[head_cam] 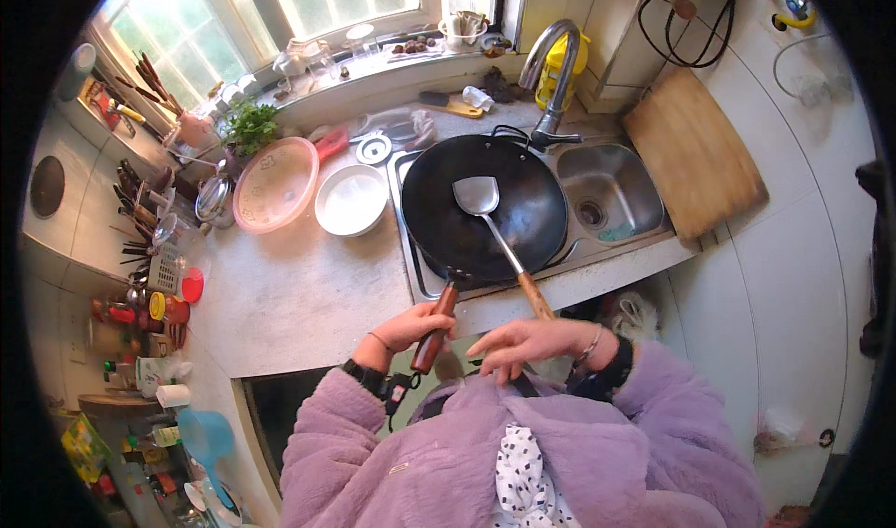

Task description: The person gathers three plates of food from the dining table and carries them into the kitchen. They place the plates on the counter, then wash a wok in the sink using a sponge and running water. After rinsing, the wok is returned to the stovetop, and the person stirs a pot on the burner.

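My left hand [409, 328] grips the brown handle [435, 332] of a black wok [434, 206], which sits over the left basin of a steel sink. Inside the wok rests the metal blade of a spatula [505, 242]; its wooden-ended handle leans out over the near rim. My right hand [542, 342] is just below that handle's end, fingers loosely apart, with nothing seen in it. Whether it touches the handle I cannot tell. Some moisture seems to shine on the wok's dark inner surface.
The chrome faucet [556, 101] arches behind the wok. To the right are a small steel basin [616, 185] and a leaning wooden cutting board [689, 157]. A white bowl [351, 200] and a pink basin [276, 185] stand left. Jars and utensils line the left wall.
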Available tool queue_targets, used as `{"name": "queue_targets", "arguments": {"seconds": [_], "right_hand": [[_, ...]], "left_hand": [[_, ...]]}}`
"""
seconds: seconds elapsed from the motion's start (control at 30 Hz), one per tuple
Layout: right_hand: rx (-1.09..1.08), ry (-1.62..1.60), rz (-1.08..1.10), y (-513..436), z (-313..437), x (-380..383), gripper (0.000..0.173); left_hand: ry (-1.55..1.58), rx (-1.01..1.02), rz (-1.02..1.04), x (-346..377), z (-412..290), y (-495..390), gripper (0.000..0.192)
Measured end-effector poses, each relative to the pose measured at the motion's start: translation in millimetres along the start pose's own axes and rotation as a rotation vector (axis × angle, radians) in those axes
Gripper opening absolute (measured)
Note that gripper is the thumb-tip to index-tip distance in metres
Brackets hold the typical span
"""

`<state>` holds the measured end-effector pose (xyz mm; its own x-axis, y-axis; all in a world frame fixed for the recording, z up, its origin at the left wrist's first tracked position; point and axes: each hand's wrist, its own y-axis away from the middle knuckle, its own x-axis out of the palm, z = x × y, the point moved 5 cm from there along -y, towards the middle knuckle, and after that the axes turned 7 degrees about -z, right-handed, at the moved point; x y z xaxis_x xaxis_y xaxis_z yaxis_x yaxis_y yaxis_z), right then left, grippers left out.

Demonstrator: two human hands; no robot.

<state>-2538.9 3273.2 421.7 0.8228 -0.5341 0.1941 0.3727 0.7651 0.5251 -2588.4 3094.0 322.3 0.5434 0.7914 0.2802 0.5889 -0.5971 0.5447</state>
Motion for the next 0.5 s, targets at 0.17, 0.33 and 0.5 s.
{"name": "queue_targets", "arguments": {"seconds": [0.17,0.33,0.5], "right_hand": [[-0.489,0.083,-0.554,54.6,50.8,-153.5,0.028],[-0.568,0.832,-1.515,60.4,52.5,-309.5,0.056],[-0.482,0.891,-1.531,33.0,29.3,-345.7,0.061]], "left_hand": [[-0.443,-0.002,-0.111,-15.2,-7.7,8.0,0.035],[-0.507,-0.175,-0.399,-37.3,-15.9,30.2,0.033],[-0.555,-0.091,-0.596,-29.4,-21.6,41.1,0.037]]}}
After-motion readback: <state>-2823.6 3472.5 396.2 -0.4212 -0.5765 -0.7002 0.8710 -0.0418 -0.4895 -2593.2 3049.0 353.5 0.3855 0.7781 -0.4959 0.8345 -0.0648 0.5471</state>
